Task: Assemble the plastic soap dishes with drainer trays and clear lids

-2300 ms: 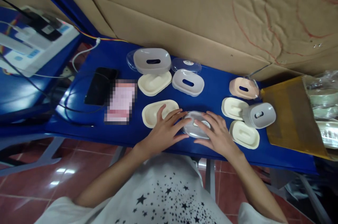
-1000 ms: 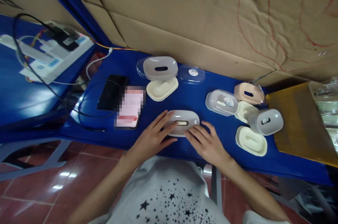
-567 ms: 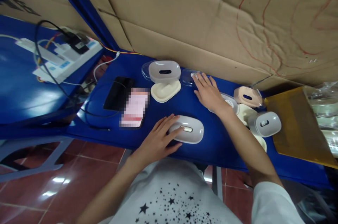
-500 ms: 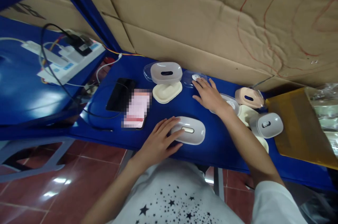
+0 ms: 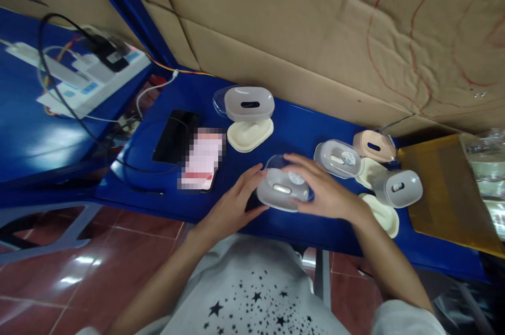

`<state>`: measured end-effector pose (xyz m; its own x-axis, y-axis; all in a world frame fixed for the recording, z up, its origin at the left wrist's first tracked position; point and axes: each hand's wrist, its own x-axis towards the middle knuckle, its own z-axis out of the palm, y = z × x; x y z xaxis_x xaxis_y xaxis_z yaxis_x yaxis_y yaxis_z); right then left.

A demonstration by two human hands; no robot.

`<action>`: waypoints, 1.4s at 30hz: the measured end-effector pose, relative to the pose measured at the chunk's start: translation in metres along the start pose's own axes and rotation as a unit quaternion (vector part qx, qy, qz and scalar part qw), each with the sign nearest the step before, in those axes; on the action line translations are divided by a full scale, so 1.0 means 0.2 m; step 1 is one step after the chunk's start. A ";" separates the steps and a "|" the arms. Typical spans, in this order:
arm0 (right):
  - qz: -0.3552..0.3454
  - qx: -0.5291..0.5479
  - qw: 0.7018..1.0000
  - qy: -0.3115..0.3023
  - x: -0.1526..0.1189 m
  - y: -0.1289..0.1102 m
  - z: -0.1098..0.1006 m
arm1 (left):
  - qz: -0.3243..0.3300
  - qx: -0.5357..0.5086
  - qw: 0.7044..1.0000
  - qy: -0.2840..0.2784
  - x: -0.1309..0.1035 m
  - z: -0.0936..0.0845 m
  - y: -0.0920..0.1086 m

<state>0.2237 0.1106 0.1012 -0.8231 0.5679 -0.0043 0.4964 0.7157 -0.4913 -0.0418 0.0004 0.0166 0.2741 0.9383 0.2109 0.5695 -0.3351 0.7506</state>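
In front of me on the blue table is a light-grey oval plastic box (image 5: 276, 199) with a pale slot in its top. My right hand (image 5: 327, 190) grips a clear plastic cover (image 5: 275, 162) with a round white sticker, over that box. Whether the cover is fully seated, I cannot tell. Around the box's left end curve the fingers and thumb of my left hand (image 5: 234, 201). A similar grey box with a clear cover (image 5: 339, 159) stands to the right.
Behind stands another grey slotted box (image 5: 249, 103) by a cream tray (image 5: 250, 134). Rightward are a peach box (image 5: 374, 145), a grey box (image 5: 402, 188), cream pieces (image 5: 381, 214) and a carton (image 5: 437, 188). Phones (image 5: 175, 135) and a power strip (image 5: 106, 88) lie left.
My right hand has brought the clear cover from the back of the table to the grey box in front of me. My left hand has shifted to the box's left end.
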 end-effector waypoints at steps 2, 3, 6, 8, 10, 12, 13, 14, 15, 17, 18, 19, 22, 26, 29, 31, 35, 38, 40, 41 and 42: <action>-0.019 -0.011 1.000 -0.010 -0.06 -0.06 0.08 | 0.002 -0.008 1.000 -0.008 0.01 0.00 0.00; -0.021 -0.023 0.999 -0.008 -0.08 -0.08 0.12 | 0.006 -0.007 1.000 -0.011 0.02 0.01 0.00; -0.023 -0.069 0.997 0.015 -0.11 -0.08 0.22 | 0.008 0.004 1.000 -0.021 0.03 0.01 0.01; -0.030 -0.103 0.994 0.035 -0.11 -0.07 0.26 | 0.008 0.011 1.000 -0.027 0.03 0.01 0.00; -0.038 -0.134 0.989 0.048 -0.12 -0.05 0.28 | 0.008 0.014 0.999 -0.034 0.03 0.02 0.00; -0.047 -0.152 0.986 0.053 -0.12 -0.03 0.29 | 0.009 0.010 0.999 -0.033 0.03 0.02 0.00; -0.052 -0.157 0.985 0.055 -0.11 -0.03 0.29 | 0.006 0.007 0.999 -0.031 0.03 0.02 0.00; -0.055 -0.160 0.984 0.057 -0.11 -0.02 0.29 | 0.004 0.005 1.000 -0.028 0.03 0.02 0.00; -0.057 -0.163 0.983 0.060 -0.11 -0.02 0.29 | 0.001 0.003 1.000 -0.027 0.04 0.01 0.00; -0.058 -0.169 0.982 0.060 -0.10 -0.01 0.29 | -0.003 0.003 0.999 -0.033 0.06 -0.02 0.01; -0.057 -0.173 0.982 0.059 -0.10 0.00 0.28 | -0.004 0.007 0.999 -0.033 0.07 -0.04 0.01; -0.057 -0.179 0.980 0.060 -0.09 0.01 0.28 | -0.004 0.016 0.999 -0.027 0.10 -0.06 0.01; -0.046 -0.208 0.974 0.076 -0.04 0.04 0.25 | -0.017 0.098 0.994 0.037 0.20 -0.11 -0.03; 0.024 -0.256 0.959 0.121 0.04 0.08 0.16 | -0.046 0.244 0.967 0.059 0.32 -0.10 -0.10; 0.069 -0.262 0.951 0.152 0.15 0.11 0.09 | -0.042 0.271 0.960 0.046 0.31 -0.07 -0.10; 0.061 -0.249 0.955 0.150 0.27 0.12 0.05 | -0.038 0.272 0.960 0.057 0.26 -0.04 -0.07; 0.017 -0.228 0.969 0.093 0.59 0.15 0.04 | -0.045 0.265 0.961 0.070 0.13 -0.01 0.00; -0.009 -0.232 0.971 0.051 0.77 0.13 0.06 | -0.052 0.260 0.962 0.069 0.03 0.00 0.04; -0.021 -0.235 0.971 0.038 0.80 0.09 0.07 | -0.055 0.257 0.963 0.068 -0.04 0.00 0.06; -0.024 -0.235 0.971 0.039 0.78 0.07 0.07 | -0.055 0.253 0.964 0.067 -0.06 0.00 0.07; -0.028 -0.234 0.971 0.046 0.75 0.05 0.07 | -0.055 0.247 0.965 0.065 -0.09 -0.01 0.08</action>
<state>0.1010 0.1971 0.0839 -0.8349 0.5416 0.0986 0.5407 0.8404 -0.0381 -0.0385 -0.0215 0.0258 0.1102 0.9624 0.2484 0.8981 -0.2035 0.3899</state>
